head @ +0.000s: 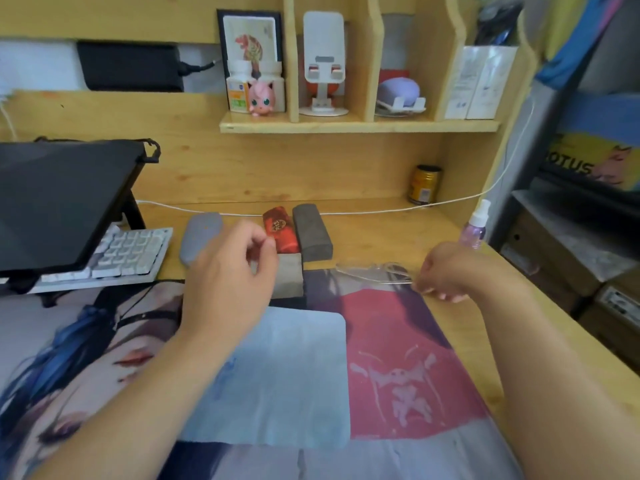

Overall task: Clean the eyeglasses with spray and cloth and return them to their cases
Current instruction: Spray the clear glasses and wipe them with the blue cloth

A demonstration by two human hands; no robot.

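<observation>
Here we are pinching the clear eyeglasses (375,271) with our right hand (446,271), right of the cases (311,233), probably lifting them toward the near cloth (277,382); our left hand (230,271) is hovering loosely curled, holding nothing.

From my remote feed I count four cases on the desk (398,233): blue-grey (199,237), red (280,230), dark grey (311,232), light grey (289,280). One pair of glasses (375,271), one cloth (287,386), one spray bottle (475,225), one can (423,184), one keyboard (124,252). Two hands: left (228,278), right (446,271).
</observation>
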